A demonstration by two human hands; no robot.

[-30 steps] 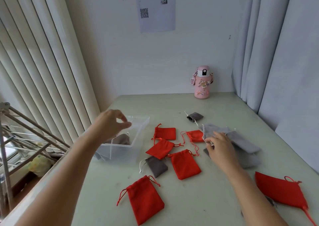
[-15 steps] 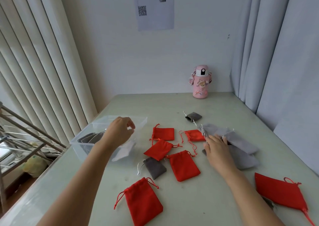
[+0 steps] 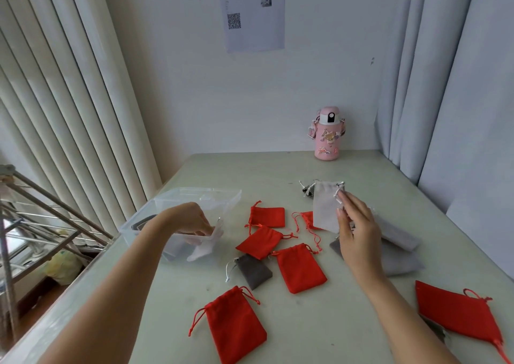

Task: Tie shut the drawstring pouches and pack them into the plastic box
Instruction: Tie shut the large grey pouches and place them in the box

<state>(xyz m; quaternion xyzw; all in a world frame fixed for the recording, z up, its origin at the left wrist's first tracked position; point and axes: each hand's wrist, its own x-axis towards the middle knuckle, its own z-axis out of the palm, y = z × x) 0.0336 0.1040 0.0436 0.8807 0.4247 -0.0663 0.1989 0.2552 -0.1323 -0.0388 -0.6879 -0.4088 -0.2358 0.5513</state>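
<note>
Two pouches are being handled: the left hand (image 3: pixel 192 221) is holding a pale pouch (image 3: pixel 204 249) inside the plastic box (image 3: pixel 194 194); the right hand (image 3: pixel 358 238) is pinching a grey pouch (image 3: pixel 325 207) above the counter (image 3: pixel 306 324). Next, likely: tying its cord, needing both hands.

A pale green surface (image 3: pixel 278 174) meets a white wall (image 3: pixel 180 99) at twelve o'clock, a printed sheet (image 3: pixel 253 13) taped there. Vertical blinds (image 3: pixel 55 99) at nine, grey curtains (image 3: pixel 445 85) at three.

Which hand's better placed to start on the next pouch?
Right. The right hand holds a light grey pouch up by its top edge, while the left hand is down at the plastic box, touching a pale pouch.
</note>
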